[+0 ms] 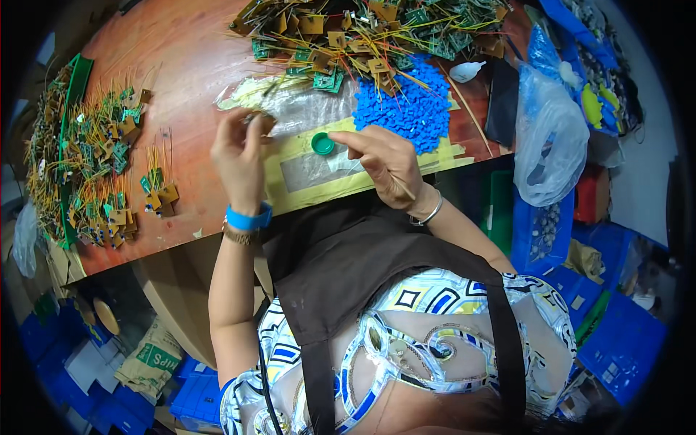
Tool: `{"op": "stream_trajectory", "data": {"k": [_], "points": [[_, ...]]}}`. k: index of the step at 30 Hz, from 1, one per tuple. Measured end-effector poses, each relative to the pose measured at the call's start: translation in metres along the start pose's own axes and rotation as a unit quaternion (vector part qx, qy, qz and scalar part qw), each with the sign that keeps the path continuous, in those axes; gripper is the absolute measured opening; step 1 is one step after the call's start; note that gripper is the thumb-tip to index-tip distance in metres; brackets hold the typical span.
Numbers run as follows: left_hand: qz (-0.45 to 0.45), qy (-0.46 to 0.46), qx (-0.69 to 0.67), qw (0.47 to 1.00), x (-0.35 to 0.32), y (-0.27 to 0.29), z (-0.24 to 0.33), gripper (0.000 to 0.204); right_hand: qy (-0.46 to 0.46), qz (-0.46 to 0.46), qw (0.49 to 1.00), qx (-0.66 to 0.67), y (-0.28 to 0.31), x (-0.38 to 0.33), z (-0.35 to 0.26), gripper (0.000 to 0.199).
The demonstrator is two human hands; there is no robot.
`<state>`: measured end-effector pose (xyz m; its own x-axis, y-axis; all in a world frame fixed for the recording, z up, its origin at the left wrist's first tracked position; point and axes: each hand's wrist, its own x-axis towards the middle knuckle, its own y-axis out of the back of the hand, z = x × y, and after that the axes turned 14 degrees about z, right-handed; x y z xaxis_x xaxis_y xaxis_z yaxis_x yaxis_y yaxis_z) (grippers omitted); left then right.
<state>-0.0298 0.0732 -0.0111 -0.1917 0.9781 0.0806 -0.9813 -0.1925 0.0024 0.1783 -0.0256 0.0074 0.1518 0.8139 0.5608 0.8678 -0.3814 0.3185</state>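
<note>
My left hand (241,152), wearing a blue wristband, is raised over the table with thumb and fingers pinched on a small brown circuit board (265,123); motion blurs it. My right hand (388,165) has its index finger stretched to the rim of a small round green cap (322,143). The other fingers curl around a thin pale stick (404,187), whose end pokes out near the palm. Beyond this hand lies a pile of small blue plastic pieces (406,109). Under the cap, yellow tape (304,190) frames a clear sheet on the tabletop.
A large heap of wired circuit boards (333,43) covers the far side. More boards (109,152) lie in clusters at left, beside a green tray edge (78,76). A white bottle (466,71), wooden stick (470,109) and hanging plastic bag (551,138) are at right.
</note>
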Motion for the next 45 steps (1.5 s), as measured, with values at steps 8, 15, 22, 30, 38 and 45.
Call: {"op": "stream_trajectory", "data": {"k": [8,15,22,30,38,45], "points": [[0.129,-0.032,-0.016,0.991,-0.022,0.042,-0.005,0.024,-0.094,-0.013,0.994,0.047,-0.017,-0.009,0.008,0.039],[0.101,-0.087,-0.009,0.991,-0.031,0.029,0.0,0.024,-0.091,-0.032,0.995,0.009,-0.017,-0.011,0.012,0.038],[-0.096,0.16,-0.088,0.978,-0.051,0.019,0.012,0.039,-0.136,-0.008,0.98,0.148,-0.008,0.001,-0.016,0.056],[-0.12,0.217,-0.115,0.962,-0.058,0.01,0.021,0.042,-0.148,-0.007,0.975,0.168,-0.019,0.0,-0.015,0.056],[-0.128,0.222,-0.131,0.958,-0.057,0.008,0.023,0.043,-0.097,-0.015,0.986,0.136,-0.019,0.001,-0.01,0.04],[-0.115,0.216,-0.124,0.962,-0.054,0.013,0.017,0.043,0.007,0.0,0.998,0.056,-0.002,0.008,-0.011,0.014]]}}
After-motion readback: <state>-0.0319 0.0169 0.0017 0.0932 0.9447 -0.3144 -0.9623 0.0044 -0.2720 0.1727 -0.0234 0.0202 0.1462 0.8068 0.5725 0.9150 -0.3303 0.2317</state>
